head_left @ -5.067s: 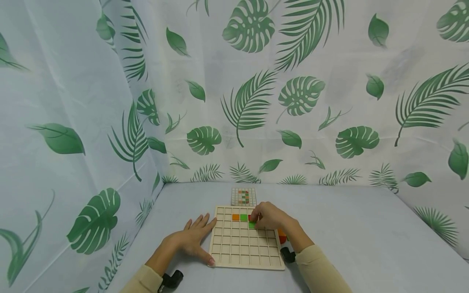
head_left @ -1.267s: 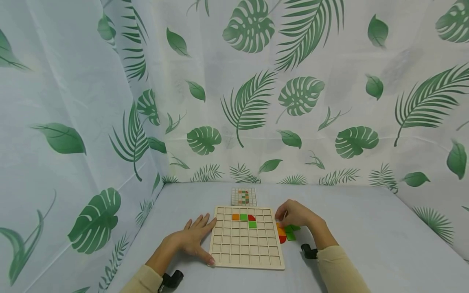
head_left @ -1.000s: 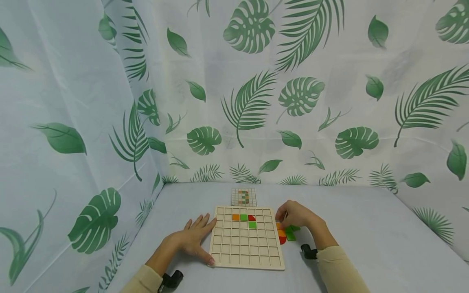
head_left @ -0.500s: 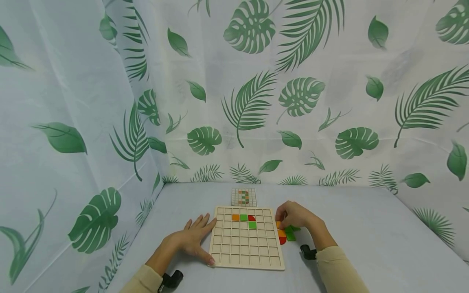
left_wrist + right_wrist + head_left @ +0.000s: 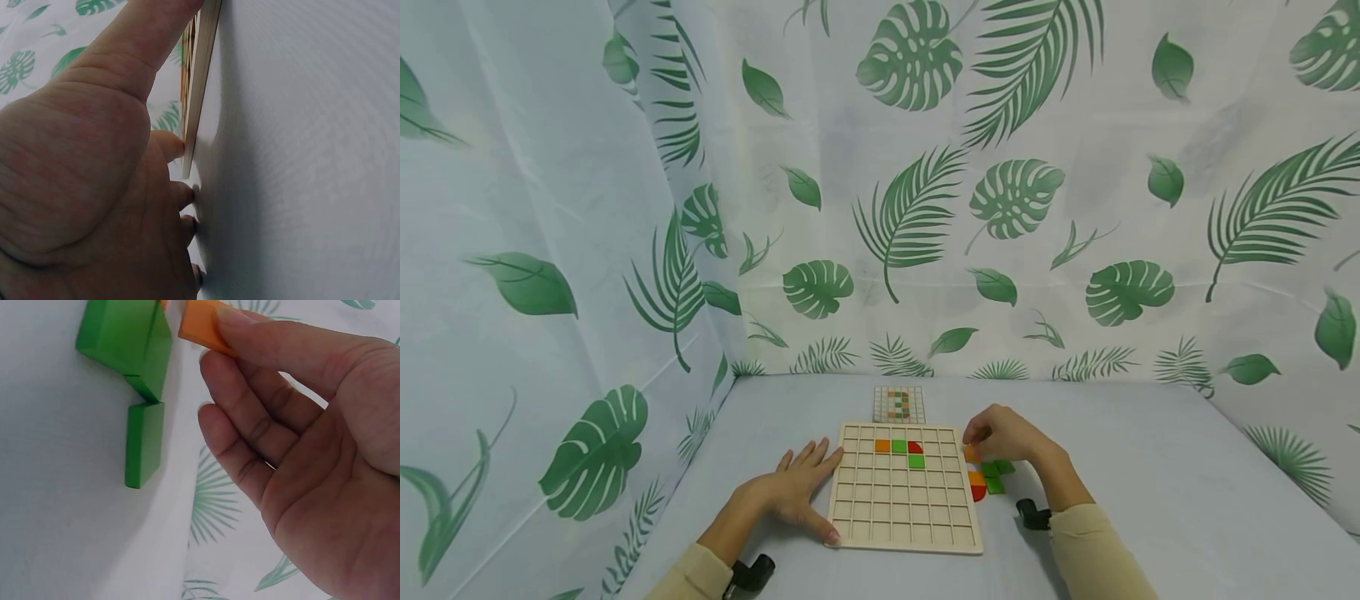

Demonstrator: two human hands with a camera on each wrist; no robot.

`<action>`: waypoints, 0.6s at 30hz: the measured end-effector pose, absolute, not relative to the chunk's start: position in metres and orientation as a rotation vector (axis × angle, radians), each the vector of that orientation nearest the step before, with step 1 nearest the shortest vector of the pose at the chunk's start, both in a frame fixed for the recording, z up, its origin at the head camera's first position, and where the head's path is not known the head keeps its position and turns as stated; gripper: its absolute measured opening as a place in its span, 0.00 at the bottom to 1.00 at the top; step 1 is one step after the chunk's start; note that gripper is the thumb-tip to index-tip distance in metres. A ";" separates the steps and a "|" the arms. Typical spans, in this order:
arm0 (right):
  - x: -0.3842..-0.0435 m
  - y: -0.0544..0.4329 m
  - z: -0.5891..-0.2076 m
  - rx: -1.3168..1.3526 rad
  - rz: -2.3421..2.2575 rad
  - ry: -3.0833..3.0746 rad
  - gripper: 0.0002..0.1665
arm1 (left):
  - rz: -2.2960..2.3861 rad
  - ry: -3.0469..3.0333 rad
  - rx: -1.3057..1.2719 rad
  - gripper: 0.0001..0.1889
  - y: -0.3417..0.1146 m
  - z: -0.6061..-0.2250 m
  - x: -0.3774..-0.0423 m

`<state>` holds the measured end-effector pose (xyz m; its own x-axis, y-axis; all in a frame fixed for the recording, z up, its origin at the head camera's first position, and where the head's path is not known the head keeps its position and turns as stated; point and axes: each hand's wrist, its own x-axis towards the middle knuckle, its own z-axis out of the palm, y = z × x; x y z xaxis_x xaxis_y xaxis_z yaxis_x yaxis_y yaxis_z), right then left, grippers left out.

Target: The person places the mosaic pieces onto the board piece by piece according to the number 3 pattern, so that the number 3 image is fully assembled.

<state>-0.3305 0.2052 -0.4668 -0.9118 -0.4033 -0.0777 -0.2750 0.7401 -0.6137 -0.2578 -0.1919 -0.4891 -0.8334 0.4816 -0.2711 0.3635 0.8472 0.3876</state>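
Note:
My right hand [image 5: 1006, 433] pinches an orange tile [image 5: 203, 325] between thumb and fingers, just off the right edge of a wooden grid board [image 5: 891, 508]. Beneath and beside that hand lie several loose green tiles [image 5: 992, 479], an orange tile [image 5: 976, 479] and a red rounded tile [image 5: 978, 493]. My left hand [image 5: 793, 492] rests with spread fingers at the board's left side, its thumb on the near left corner. In the board's upper cells sit an orange tile [image 5: 882, 446], a green tile [image 5: 898, 446], a red quarter-round tile [image 5: 914, 447] and, below it, another green tile [image 5: 916, 461].
Behind the board lies a small card [image 5: 899, 404] printed with a grid pattern of coloured squares. The table has a pale cloth [image 5: 1112, 467], and a leaf-patterned curtain [image 5: 940, 333] hangs at the back and left. Each wrist wears a black camera [image 5: 1033, 514].
Since the earliest frame, my right hand has moved from the board to the loose tiles on the right. Lately it has lifted slightly with an orange tile. My left hand stays put.

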 end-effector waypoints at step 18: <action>-0.333 0.193 -0.462 -0.763 -1.036 2.739 0.05 | 0.477 2.651 0.627 0.73 -0.193 -0.489 -0.259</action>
